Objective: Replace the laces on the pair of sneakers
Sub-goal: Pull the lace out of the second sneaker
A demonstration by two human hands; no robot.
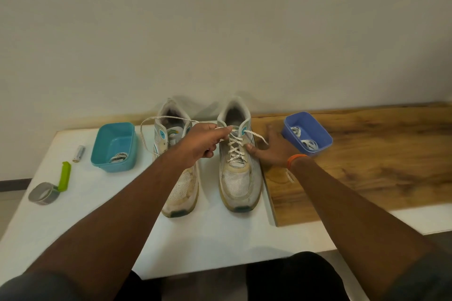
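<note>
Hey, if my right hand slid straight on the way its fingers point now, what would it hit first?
Most likely the blue tub holding coiled laces. The right hand rests open beside the right sneaker, fingers aimed up and back toward the tub; depth is unclear, so it might just pass its near corner.

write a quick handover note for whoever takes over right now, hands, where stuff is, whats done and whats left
Left hand: pinches one end of the lace at the top of the right sneaker; that end loops over the left sneaker.
Right hand: fingers straight, thumb against the right sneaker's side, steadying it.
Both sneakers stand toes toward the person on the white table.
Teal bin on the left and blue bin on the right each hold coiled laces.
Done: right sneaker is criss-crossed to the top, untied.
Left: the left sneaker appears to have no lace; I can't tell old laces from new.
</note>
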